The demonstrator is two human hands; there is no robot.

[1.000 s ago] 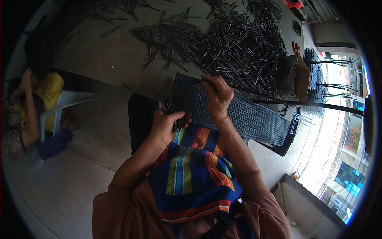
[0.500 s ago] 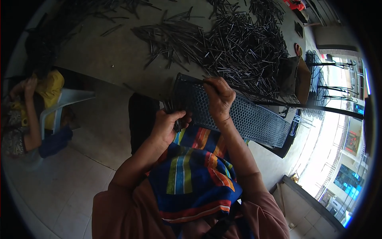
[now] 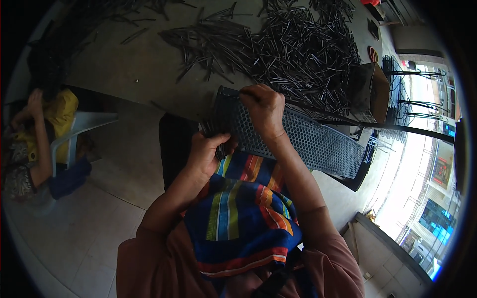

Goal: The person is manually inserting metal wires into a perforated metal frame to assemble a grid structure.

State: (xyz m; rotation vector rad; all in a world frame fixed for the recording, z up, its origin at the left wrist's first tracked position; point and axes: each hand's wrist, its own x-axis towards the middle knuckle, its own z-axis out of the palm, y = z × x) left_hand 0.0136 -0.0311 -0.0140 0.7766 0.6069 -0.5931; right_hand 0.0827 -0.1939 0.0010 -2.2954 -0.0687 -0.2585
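Observation:
My left hand (image 3: 201, 155) is closed round a bundle of thin dark sticks (image 3: 207, 130), its thumb lying across them, beside the near left end of a grey holed tray (image 3: 318, 144). My right hand (image 3: 266, 108) is over the tray's far left part with fingers pinched together. What those fingers hold, if anything, is hidden. The long tray slants from the table edge down to the right, its face covered in small round holes. Beyond it lies a big heap of loose dark sticks (image 3: 308, 62) on the table (image 3: 114, 64).
A striped cloth (image 3: 248, 208) covers my lap. A cardboard box (image 3: 380, 94) stands right of the heap, near wire racks (image 3: 392, 82). At left another person in yellow (image 3: 63, 111) sits by a pale plastic chair (image 3: 94, 123). Red-handled scissors (image 3: 372, 53) lie at the far right.
My right hand has shifted left along the tray, toward its left end and the bundle. My left hand keeps its grip on the sticks, nearly in place.

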